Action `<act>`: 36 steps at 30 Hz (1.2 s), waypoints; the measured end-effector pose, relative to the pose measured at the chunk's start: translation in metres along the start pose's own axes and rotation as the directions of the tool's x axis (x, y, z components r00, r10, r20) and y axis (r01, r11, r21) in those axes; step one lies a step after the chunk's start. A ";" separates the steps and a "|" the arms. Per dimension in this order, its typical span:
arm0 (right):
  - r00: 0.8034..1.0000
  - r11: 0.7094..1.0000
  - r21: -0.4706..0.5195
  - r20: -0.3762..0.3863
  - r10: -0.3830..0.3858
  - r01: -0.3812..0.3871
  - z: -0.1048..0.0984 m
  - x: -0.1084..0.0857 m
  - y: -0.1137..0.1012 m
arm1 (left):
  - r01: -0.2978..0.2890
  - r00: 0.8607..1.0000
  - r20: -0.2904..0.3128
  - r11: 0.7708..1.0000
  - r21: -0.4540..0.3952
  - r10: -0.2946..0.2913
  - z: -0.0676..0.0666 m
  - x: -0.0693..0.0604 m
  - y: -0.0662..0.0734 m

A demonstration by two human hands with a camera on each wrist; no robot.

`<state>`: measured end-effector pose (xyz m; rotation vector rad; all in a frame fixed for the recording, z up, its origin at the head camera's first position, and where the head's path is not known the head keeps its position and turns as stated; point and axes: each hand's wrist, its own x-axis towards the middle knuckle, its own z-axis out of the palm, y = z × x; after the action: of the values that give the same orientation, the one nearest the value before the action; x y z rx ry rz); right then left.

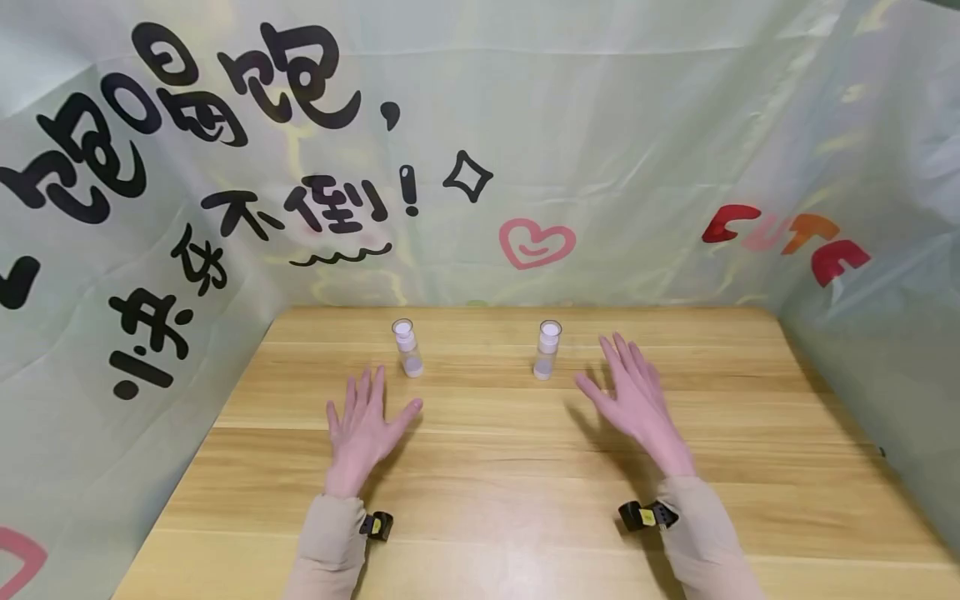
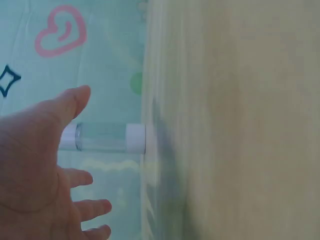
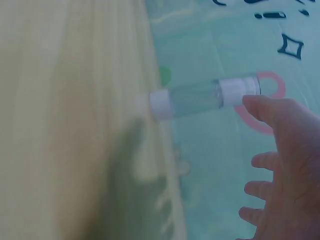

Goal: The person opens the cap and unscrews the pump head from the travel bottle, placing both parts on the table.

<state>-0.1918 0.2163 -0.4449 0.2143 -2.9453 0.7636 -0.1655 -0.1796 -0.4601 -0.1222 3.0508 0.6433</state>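
Two small clear bottles with white caps and white bases stand upright towards the back of the wooden table. My left hand [image 1: 366,433] is spread over the table, just in front of the left bottle [image 1: 408,348], and holds nothing. In the left wrist view, the thumb and fingers of the left hand [image 2: 37,155] hide part of that bottle's cap [image 2: 69,137]. To the right of the right bottle [image 1: 547,350], my right hand [image 1: 636,404] is spread with empty fingers. Its thumb overlaps the edge of the bottle's cap [image 3: 239,91] in the right wrist view; contact there I cannot tell.
The wooden table [image 1: 480,483] ends at a pale printed cloth [image 1: 637,150] that hangs behind it and along both sides. Black characters, a pink heart and coloured letters decorate the cloth. A small black camera [image 1: 377,526] sits at the left wrist, another [image 1: 637,516] at the right.
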 end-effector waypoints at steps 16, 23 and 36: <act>0.995 0.994 0.058 0.002 -0.096 0.096 -0.010 0.055 -0.045 | -0.196 0.977 -0.071 0.979 0.049 0.199 -0.004 -0.023 0.054; 0.993 0.990 0.085 -0.018 -0.115 0.117 -0.003 0.066 -0.053 | -0.270 0.960 0.035 0.953 -0.137 0.277 0.006 -0.009 0.071; 0.954 0.953 0.089 -0.113 -0.279 0.289 0.009 0.068 -0.062 | -0.274 0.914 0.137 0.830 -0.486 0.381 0.032 0.016 0.085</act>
<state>-0.2498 0.1508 -0.4150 0.5770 -2.6991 0.8572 -0.1879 -0.0902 -0.4562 0.4570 2.6525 1.2938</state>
